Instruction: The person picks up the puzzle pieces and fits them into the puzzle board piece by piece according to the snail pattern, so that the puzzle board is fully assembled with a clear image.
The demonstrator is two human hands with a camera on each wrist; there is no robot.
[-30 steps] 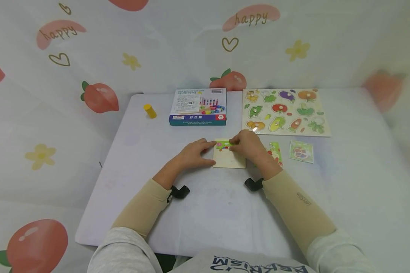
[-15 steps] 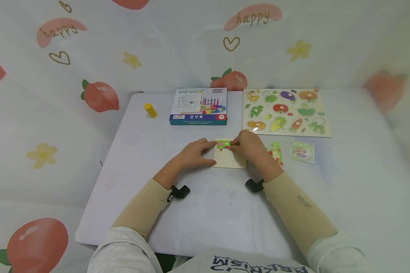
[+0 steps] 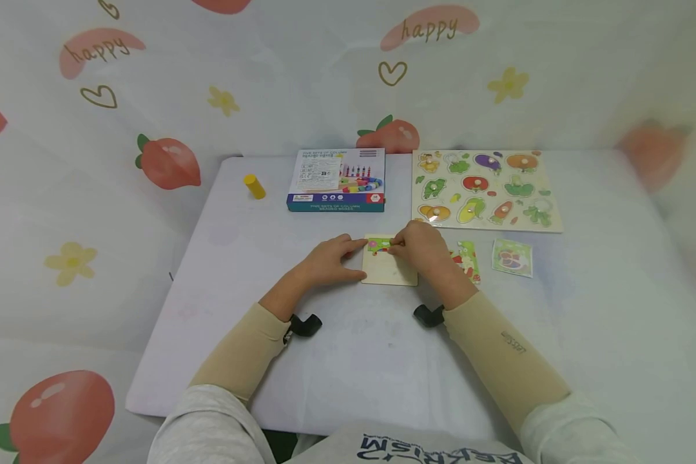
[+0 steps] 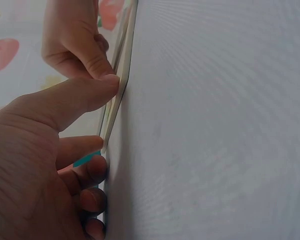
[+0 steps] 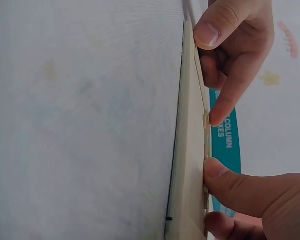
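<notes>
A square wooden puzzle board (image 3: 390, 274) lies flat before me, its near part bare wood. Along its far edge runs a strip of green printed puzzle pieces (image 3: 378, 244). My left hand (image 3: 329, 261) rests at the board's left side, thumb at the near corner and index finger at the far one. With thumb and fingertips, my right hand (image 3: 426, 248) pinches a small puzzle piece at the far edge; the fingers mostly hide it. In the left wrist view the board (image 4: 121, 85) shows edge-on beside the left thumb.
Right of the board lie green-and-red printed pieces (image 3: 467, 259), partly behind the right wrist, and a small picture card (image 3: 512, 258). Farther back are a boxed bead set (image 3: 336, 182), a vegetable peg puzzle (image 3: 487, 191) and a yellow cylinder (image 3: 254, 187).
Both hands stay nearly where they were on the board. The right forearm shifts very slightly; the pieces look the same.
</notes>
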